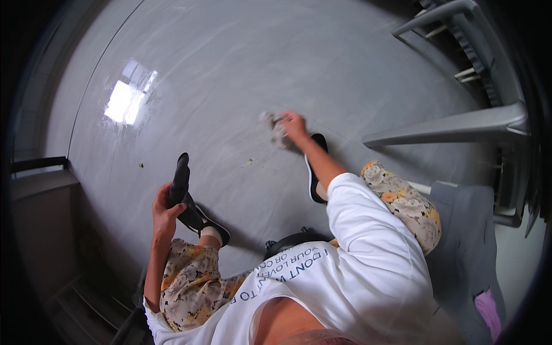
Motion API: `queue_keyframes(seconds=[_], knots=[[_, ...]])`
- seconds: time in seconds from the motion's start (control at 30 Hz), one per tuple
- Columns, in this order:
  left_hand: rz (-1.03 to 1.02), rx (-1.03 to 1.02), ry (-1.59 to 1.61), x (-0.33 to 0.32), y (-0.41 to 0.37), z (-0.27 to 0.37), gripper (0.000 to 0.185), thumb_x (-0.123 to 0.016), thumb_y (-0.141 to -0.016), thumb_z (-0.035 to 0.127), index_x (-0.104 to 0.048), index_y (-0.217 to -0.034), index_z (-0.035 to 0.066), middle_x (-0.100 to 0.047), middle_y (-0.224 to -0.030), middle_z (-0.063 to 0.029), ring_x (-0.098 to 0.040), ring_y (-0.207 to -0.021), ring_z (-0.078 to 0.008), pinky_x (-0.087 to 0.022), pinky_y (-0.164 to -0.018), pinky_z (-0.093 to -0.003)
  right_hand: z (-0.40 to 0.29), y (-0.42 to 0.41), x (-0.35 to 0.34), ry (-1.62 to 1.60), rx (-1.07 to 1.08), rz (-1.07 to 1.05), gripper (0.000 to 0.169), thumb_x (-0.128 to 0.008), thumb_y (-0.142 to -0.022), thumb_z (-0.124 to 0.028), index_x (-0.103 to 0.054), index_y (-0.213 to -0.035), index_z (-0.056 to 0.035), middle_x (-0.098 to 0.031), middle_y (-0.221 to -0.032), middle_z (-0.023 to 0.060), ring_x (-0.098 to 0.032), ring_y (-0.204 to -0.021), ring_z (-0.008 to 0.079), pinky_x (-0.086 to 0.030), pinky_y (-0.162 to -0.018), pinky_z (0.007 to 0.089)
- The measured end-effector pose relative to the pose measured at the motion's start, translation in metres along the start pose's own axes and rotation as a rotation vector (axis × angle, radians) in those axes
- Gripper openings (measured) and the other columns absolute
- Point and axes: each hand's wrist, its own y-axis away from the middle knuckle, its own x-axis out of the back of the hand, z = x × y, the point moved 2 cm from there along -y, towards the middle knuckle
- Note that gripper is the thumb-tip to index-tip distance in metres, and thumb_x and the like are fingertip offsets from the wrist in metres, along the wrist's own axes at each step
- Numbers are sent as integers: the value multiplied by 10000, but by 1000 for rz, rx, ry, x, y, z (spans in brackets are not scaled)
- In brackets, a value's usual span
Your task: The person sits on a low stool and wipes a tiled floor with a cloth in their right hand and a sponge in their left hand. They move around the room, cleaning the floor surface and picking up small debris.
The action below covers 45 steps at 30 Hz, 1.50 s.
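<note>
My left hand [166, 209] grips a dark grey, elongated fabric item [180, 183], possibly a shoe or slipper, held upright above my left foot. Its exact kind is unclear. In my right hand [294, 125] is a crumpled, pale grey-white cloth or tissue [277, 131], blurred, low over the floor beside my right shoe [317, 172]. Small green and dark bits [250, 161] lie on the grey tiled floor [224, 95] between the two hands. Another green bit [141, 165] lies farther left. My left shoe [217, 230], black with a white edge, stands below my left hand.
A grey plastic chair or frame [448, 125] reaches in from the right, near my right arm. Grey fabric [461, 241] with a pink cloth [488, 312] hangs at the lower right. A dark cabinet or shelf [43, 215] stands at the left. Part of a black wheeled seat base [297, 240] shows beneath me.
</note>
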Motion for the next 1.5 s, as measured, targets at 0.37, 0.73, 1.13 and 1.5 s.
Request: queue_keyframes(seconds=[0.37,0.73,1.13,1.5], knots=[[338,136,321,31,38,-50,565,-563,-668,-76,-476,-1221,-2,-563,-1103,-76,-552,-1024,-185,-436,-900,-309,79,-119,60,724,238,407,408,-553,-781,-142,-566,-1184,-86,-532,-1261,133,-493,-1164,292,-425,-943,405],[282,198,182,30,14,-55,604,-615,-630,-76,-498,-1217,6,-560,-1071,-50,-534,-983,-158,-429,-869,-285,-2,59,-121,-129,201,-754,379,-451,-777,47,-620,-1101,-54,-644,-1076,96,-606,-997,199,-462,-886,311],[677,412,-486,225,-18,-153,529,-621,-616,3,-545,-1140,21,-610,-945,-78,-585,-906,-178,-466,-839,-298,27,-205,-21,975,493,144,445,-481,-912,-203,-419,-1330,-63,-389,-1407,128,-365,-1299,283,-317,-1033,426],[1412,705,-681,293,-39,-332,838,-558,-794,552,-305,-1390,21,-260,-1462,-176,-210,-1362,-332,-221,-1101,-429,-5,-186,-48,1122,707,231,433,-428,-942,-249,-447,-1328,-54,-391,-1419,97,-372,-1300,254,-326,-1017,392]])
